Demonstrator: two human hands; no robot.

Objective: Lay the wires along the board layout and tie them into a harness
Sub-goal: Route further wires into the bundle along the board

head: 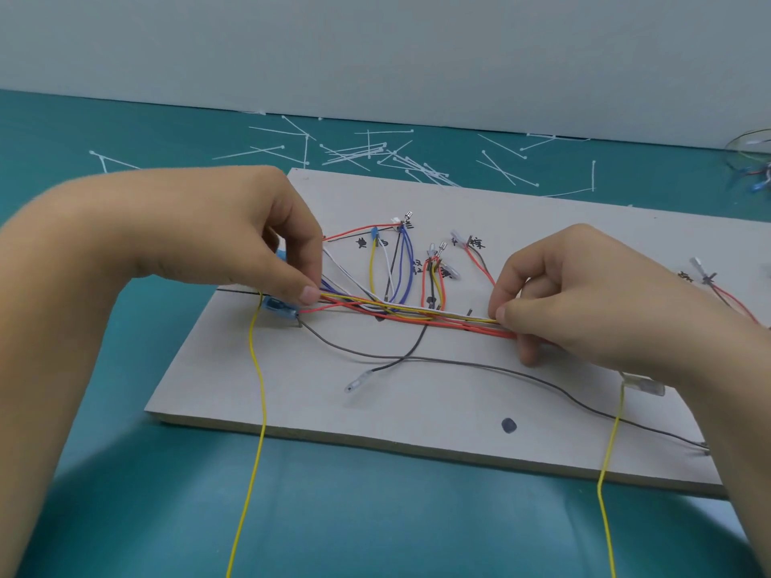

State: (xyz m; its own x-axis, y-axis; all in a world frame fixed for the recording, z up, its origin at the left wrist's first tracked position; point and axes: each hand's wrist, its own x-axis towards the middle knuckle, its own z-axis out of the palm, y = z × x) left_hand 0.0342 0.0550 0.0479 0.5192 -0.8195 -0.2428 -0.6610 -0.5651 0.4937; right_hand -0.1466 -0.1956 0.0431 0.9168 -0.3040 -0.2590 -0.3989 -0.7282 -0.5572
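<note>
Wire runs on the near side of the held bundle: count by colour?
Yellow: 2, left yellow run and right yellow run, both hanging over the board front edge.
Dark grey: 2, long grey wire and short dark wire ending in a clear terminal.
Total: 4, wire bundle excluded. Yellow runs may join out of frame.

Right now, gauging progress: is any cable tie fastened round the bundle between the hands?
No: the wire bundle shows no tie; cable ties lie loose behind the board.
</note>
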